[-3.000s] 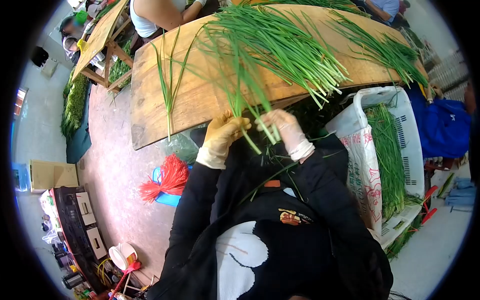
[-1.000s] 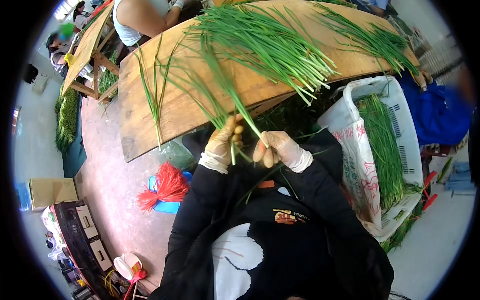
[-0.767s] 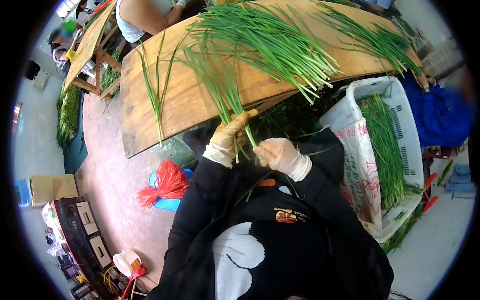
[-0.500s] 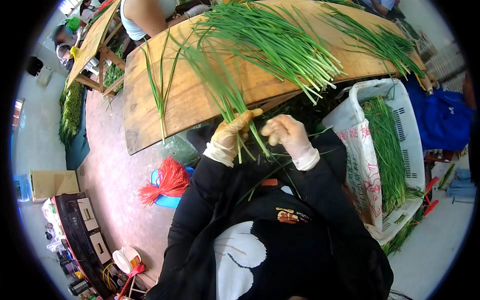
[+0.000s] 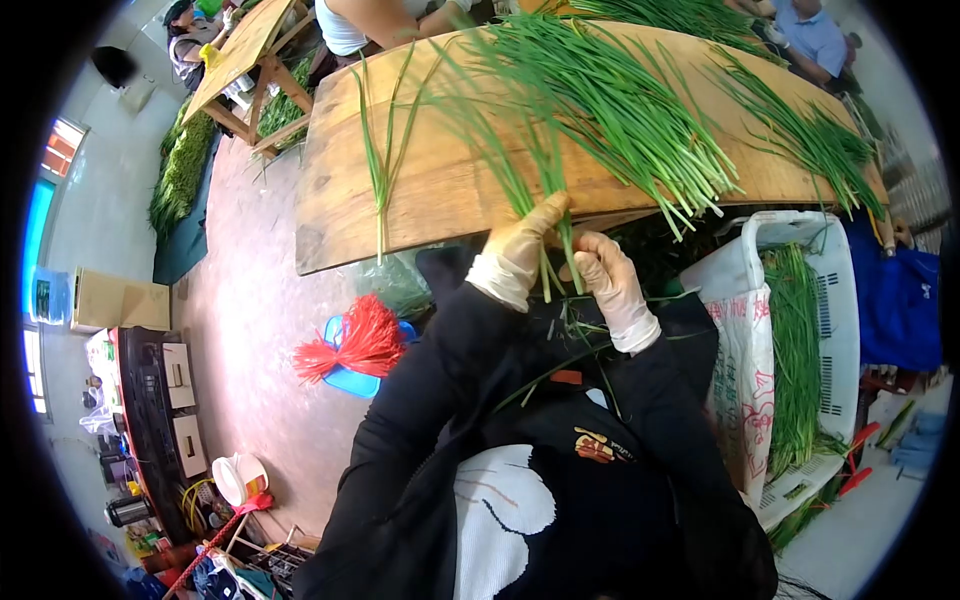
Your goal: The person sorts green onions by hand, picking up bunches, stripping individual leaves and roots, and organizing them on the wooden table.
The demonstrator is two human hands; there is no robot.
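A thin bunch of garlic chives (image 5: 515,185) is gripped in my gloved left hand (image 5: 520,245), its leaves fanning over the table edge and blurred at the top. Below that fist the pale stem ends hang down. My gloved right hand (image 5: 612,280) is closed in a pinch at the lower stems of the same bunch. On the wooden table (image 5: 330,210) lie a large pile of garlic chives (image 5: 640,120), a few separate stalks (image 5: 382,170) at the left and another bunch (image 5: 800,120) at the right. Loose trimmings (image 5: 560,370) rest across my lap.
A white plastic crate (image 5: 835,340) with more chives and a printed sack (image 5: 740,390) stands at my right. Red plastic ties (image 5: 355,340) sit on a blue stool to my left. Other people (image 5: 370,25) work across the table. A white bucket (image 5: 240,478) stands lower left.
My right hand has come in to the lower stems, from just beside them. The camera view has shifted, so the table and crate appear farther right.
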